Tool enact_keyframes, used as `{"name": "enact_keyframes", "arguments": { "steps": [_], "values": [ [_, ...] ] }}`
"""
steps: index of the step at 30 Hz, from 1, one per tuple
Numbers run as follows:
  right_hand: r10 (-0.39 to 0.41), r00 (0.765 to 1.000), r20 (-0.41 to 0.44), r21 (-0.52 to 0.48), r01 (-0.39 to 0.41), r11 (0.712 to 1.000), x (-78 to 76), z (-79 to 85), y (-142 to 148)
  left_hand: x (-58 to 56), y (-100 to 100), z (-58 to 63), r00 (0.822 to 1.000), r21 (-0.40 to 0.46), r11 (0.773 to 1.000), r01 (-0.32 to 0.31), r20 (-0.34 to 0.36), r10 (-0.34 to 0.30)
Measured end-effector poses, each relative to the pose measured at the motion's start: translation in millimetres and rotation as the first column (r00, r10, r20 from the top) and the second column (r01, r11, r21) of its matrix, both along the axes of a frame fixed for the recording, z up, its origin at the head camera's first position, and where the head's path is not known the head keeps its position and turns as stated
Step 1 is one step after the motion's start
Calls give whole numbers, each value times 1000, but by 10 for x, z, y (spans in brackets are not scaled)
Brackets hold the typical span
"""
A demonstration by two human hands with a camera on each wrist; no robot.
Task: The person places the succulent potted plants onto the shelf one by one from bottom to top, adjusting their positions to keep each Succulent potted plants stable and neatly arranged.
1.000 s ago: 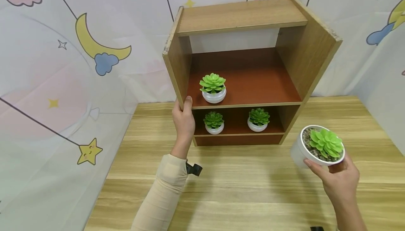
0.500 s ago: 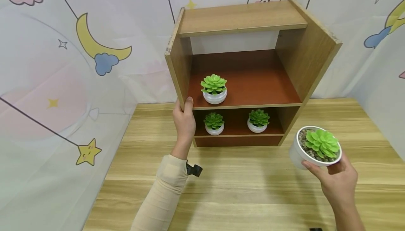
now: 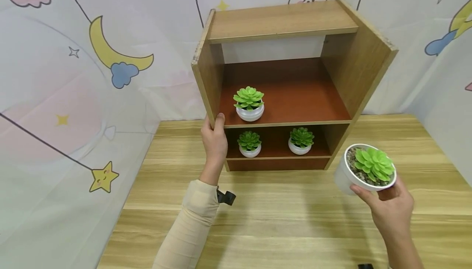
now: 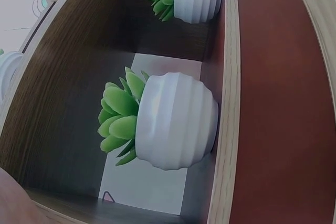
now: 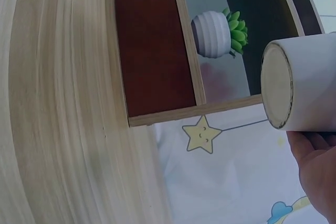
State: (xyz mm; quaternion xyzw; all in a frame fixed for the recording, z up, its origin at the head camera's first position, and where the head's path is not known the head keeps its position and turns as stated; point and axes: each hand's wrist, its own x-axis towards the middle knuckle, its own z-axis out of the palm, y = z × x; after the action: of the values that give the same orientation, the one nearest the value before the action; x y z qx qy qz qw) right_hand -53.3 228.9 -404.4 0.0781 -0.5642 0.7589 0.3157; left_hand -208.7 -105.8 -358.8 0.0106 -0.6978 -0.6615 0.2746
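Note:
A wooden shelf unit (image 3: 280, 159) with red-brown boards stands on the table. My left hand (image 3: 215, 144) grips the front edge of its left side panel, thumb in front. To the right of the unit, my right hand (image 3: 392, 207) holds a white potted succulent (image 3: 374, 166) above the table, tilted; its pot bottom (image 5: 276, 86) faces the right wrist camera. One small potted succulent (image 3: 250, 104) sits at the left of the upper shelf. Below it, another potted succulent (image 3: 249, 144) stands at the left of the lower shelf, with a third potted succulent (image 3: 300, 141) to its right.
The wood-patterned table (image 3: 273, 224) extends in front of and beside the unit. Behind it hangs a white backdrop (image 3: 173, 48) printed with a moon, stars and a bunny. Black wrist straps (image 3: 226, 197) show at the wrists.
My right hand has moved slightly left with the potted succulent still in it. My left hand keeps its grip on the side panel, and the plants on the shelves have not moved.

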Motion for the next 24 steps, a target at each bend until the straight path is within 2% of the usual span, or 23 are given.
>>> {"name": "enact_keyframes", "arguments": {
  "steps": [3, 11, 20, 24],
  "values": [
    [16, 1000, -16, 13, -16, 1000, -23, 1, -21, -1, 1, 8, 1000, 4, 1000, -1, 4, 1],
    [8, 998, 57, 52, -11, 999, -49, 47, -72, 15, 4, 36, 1000, -5, 1000, -6, 22, 6],
    [44, 998, 39, 36, -46, 998, -103, 65, -145, 27, -9, 35, 999, -8, 999, 35, 12, -35],
    [37, 998, 60, 43, -39, 998, -122, 76, -175, 22, -14, 39, 998, -15, 998, 56, 8, -56]
  ]
}}
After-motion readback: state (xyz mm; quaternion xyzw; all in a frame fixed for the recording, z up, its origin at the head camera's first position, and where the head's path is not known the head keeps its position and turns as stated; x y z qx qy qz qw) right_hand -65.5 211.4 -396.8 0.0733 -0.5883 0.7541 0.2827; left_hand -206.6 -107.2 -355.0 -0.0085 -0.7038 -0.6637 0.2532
